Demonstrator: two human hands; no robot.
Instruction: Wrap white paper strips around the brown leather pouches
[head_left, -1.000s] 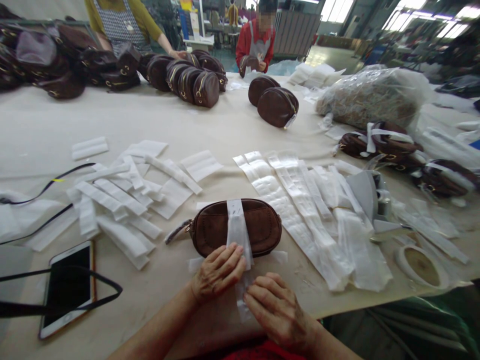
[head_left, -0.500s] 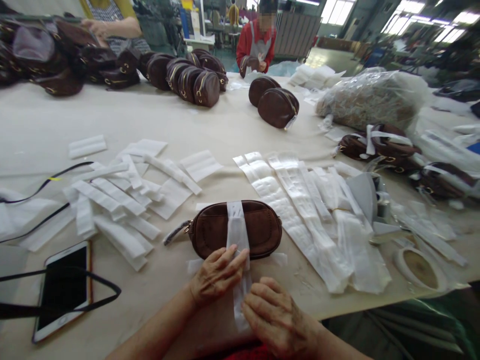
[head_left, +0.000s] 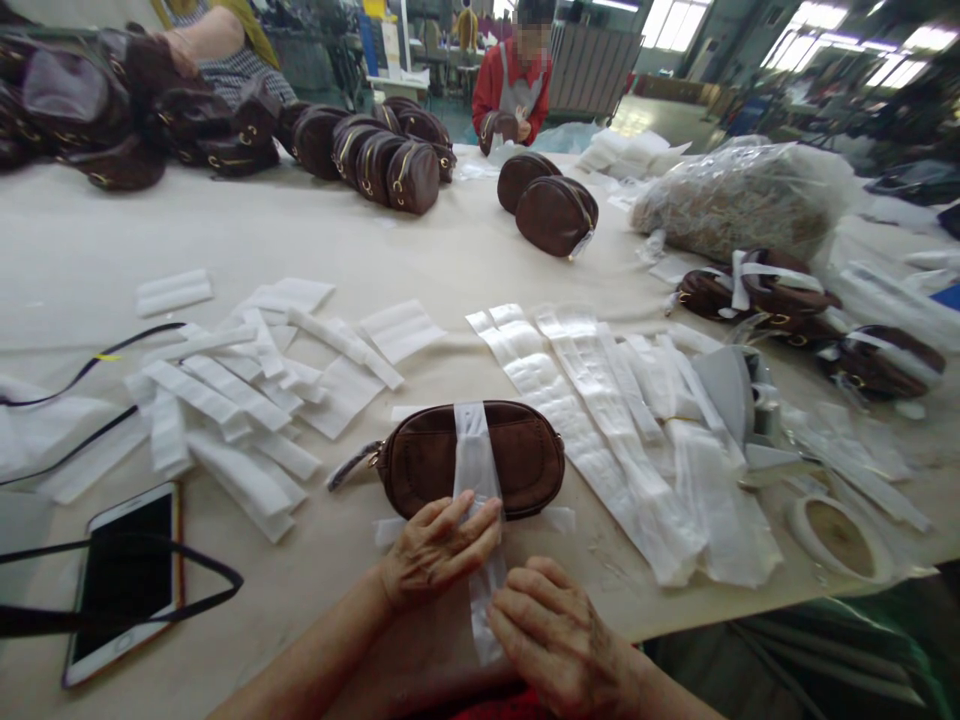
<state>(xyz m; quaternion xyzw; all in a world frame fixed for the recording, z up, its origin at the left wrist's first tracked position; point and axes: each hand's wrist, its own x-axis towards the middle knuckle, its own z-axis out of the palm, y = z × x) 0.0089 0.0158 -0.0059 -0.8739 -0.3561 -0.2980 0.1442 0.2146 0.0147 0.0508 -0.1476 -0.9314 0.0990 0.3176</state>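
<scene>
Brown bag [head_left: 521, 460] lies on the pale table [head_left: 427, 250], close in front of the person, its long side running left to right. A white band [head_left: 474, 450] crosses the middle of it and runs down past its near edge toward the person. The left hand [head_left: 442, 548] is open, palm down, its fingers laid over the band at the bag's near edge. The right hand [head_left: 551, 625] is curled, fingers bent in, beside the loose lower end of the band; whether it pinches the band cannot be told, as the fingertips are partly hidden. A wrapped zip pull [head_left: 354, 467] sticks out from the bag's left end.

To the left is a loose heap of white strips [head_left: 225, 395], with a phone [head_left: 126, 580] nearer the person and a black cord [head_left: 202, 565] lying across it. To the right, long clear strips [head_left: 600, 420] fan out next to a tape dispenser [head_left: 731, 395], and a roll of tape [head_left: 840, 538] sits near the table edge. Farther right are banded bags [head_left: 784, 285]. Across the table, a person in red [head_left: 514, 90] holds another brown bag [head_left: 499, 130]
</scene>
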